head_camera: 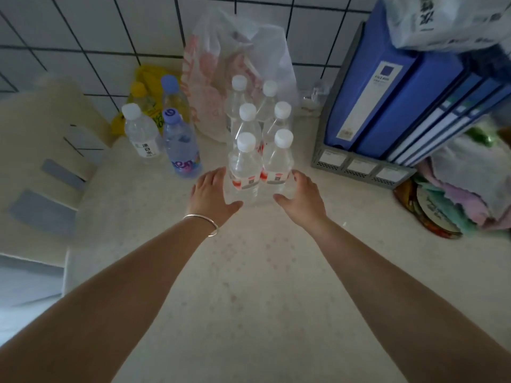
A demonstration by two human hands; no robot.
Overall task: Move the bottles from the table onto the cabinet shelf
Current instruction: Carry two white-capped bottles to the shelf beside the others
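Several clear water bottles with white caps and red labels (pixel 258 139) stand in two rows on the pale table (pixel 249 286). My left hand (pixel 211 193) lies at the left side of the nearest left bottle (pixel 244 167), fingers fairly straight. My right hand (pixel 302 197) lies at the right side of the nearest right bottle (pixel 278 158), thumb spread. Whether either hand touches its bottle is unclear. Further left stand a white-capped clear bottle (pixel 142 135), two purple-capped bottles (pixel 181 143) and a yellow-capped one (pixel 142 99).
A plastic bag (pixel 221 67) leans on the tiled wall behind the bottles. Blue binders in a grey rack (pixel 387 106) stand at right, with folded cloths (pixel 464 194) beside them. A cream chair back (pixel 47 150) sits at left.
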